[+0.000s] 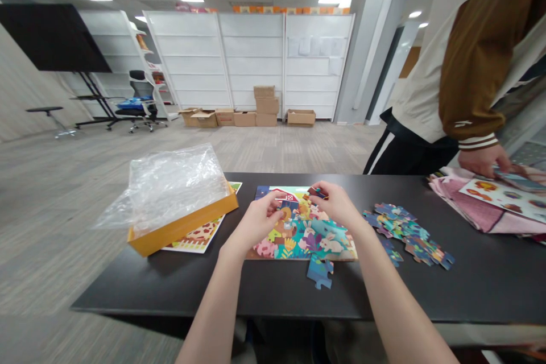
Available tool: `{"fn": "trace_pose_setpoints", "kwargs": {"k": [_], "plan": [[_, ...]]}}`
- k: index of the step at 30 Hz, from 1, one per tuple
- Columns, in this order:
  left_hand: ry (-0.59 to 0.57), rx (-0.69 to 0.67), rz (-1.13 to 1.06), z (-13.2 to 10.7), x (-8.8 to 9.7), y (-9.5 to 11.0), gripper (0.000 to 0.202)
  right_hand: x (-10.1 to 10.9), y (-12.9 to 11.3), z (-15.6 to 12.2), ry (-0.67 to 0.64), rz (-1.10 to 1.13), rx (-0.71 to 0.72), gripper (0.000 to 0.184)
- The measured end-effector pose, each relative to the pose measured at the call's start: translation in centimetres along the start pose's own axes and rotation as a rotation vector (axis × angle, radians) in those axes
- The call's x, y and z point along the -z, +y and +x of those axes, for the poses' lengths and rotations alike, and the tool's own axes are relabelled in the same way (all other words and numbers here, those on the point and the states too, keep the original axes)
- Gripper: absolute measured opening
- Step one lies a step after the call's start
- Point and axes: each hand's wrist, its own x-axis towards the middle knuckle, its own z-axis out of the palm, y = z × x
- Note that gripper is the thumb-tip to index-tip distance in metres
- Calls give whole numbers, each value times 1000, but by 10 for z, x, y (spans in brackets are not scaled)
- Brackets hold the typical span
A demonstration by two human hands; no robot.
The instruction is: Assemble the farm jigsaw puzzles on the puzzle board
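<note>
A colourful animal jigsaw puzzle (294, 230) lies on the black table in front of me, partly covered by my hands. My left hand (261, 220) rests over its left side, thumb and fingers apart, holding nothing that I can see. Over the upper right part, my right hand (335, 202) pinches a small dark puzzle piece (318, 192) between thumb and fingers. Blue joined puzzle pieces (319, 272) lie at the near edge of the puzzle. To the right of my right forearm is a spread pile of loose puzzle pieces (409, 231).
On the left, a yellow box (187, 219) with clear plastic wrap (174, 185) sits tilted over a printed sheet (198, 238). At the right a person (473, 57) stands by the table, one hand near a pink cloth (458, 196) and a sticker sheet (512, 196).
</note>
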Motion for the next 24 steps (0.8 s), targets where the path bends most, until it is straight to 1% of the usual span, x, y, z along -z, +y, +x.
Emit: {"fn": "trace_pose_setpoints", "kwargs": {"k": [2,5,7,11,13,15,19,21,24], "plan": [[-1,17,-73,0,1,0,41,9,-6,-4,40,145,1,13],[15,4,-155,1,1,1,36,18,-13,-13,23,313,-26,21],[26,6,-214,1,-1,5,31,19,-15,-20,3,411,-64,27],[-14,57,-398,0,-9,18,23,13,-14,-31,51,574,-139,38],[-32,106,-477,-1,-13,24,26,10,-14,-34,65,626,-156,42],[-25,142,-517,-1,-17,28,29,9,-16,-35,62,654,-163,43],[-33,140,-558,-2,-22,29,34,10,-22,-38,35,665,-160,41],[-32,139,-571,-2,-25,29,37,11,-23,-40,31,676,-165,44],[-20,161,-587,-3,-27,29,38,12,-23,-43,40,733,-210,50]]}}
